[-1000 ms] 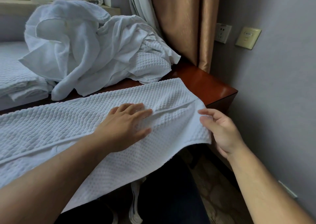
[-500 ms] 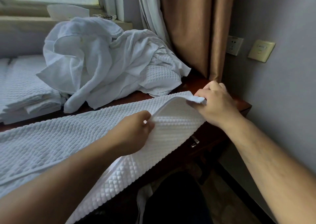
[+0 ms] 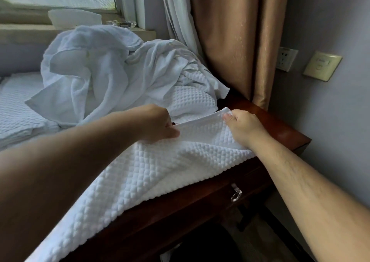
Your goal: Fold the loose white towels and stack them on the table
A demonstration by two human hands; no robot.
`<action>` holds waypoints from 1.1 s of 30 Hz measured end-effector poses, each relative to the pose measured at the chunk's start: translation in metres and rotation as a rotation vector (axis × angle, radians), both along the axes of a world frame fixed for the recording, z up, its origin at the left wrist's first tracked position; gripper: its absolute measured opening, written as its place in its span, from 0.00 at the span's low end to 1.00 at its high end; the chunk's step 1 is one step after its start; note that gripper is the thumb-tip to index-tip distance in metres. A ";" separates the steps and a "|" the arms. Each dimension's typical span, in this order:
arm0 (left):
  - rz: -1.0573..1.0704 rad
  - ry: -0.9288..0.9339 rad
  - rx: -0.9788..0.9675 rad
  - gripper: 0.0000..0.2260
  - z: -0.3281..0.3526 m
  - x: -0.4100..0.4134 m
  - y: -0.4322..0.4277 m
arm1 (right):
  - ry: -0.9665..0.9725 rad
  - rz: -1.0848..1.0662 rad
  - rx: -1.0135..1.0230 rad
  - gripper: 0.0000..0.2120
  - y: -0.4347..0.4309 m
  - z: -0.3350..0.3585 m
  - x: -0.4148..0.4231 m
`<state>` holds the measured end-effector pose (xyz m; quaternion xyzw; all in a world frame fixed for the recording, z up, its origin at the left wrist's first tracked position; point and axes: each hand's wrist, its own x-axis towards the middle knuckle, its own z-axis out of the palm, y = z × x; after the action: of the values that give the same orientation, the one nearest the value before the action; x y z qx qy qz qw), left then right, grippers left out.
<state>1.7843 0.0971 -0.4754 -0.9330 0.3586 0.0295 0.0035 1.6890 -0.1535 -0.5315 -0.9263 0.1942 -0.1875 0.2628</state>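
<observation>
A white waffle-weave towel (image 3: 160, 173) lies lengthwise along the front of the dark wooden table (image 3: 280, 129), its near long edge folded over toward the back. My left hand (image 3: 158, 123) pinches the folded edge at the middle. My right hand (image 3: 244, 127) pinches the same edge at its right corner, thumb on top. Just behind my hands sits a heap of loose white towels (image 3: 112, 77). At the far left lies a stack of folded waffle towels (image 3: 18, 109).
A brown curtain (image 3: 240, 41) and a white sheer hang at the table's back right corner. The grey wall on the right carries a socket (image 3: 286, 58) and a switch (image 3: 322, 65). A drawer handle (image 3: 236, 194) shows under the table front. A window sill runs behind the heap.
Both hands took hold of the towel's near edge, lifted it and carried it away from me over the towel, toward the back of the table. The view has tilted upward.
</observation>
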 end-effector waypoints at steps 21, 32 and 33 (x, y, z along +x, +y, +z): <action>0.133 0.107 -0.181 0.22 -0.047 -0.003 0.101 | -0.214 0.183 -0.155 0.10 0.097 -0.003 0.009; 0.573 0.103 -0.396 0.18 -0.060 -0.086 0.319 | 0.063 0.860 -0.127 0.21 0.308 0.008 0.023; 0.614 0.094 -0.387 0.20 -0.059 -0.088 0.335 | 0.125 0.878 -0.148 0.24 0.321 0.009 0.026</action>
<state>1.6959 0.4325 -0.5347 -0.9782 0.0603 0.0035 -0.1987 1.7152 0.1674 -0.5227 -0.9468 -0.2158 -0.0154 0.2383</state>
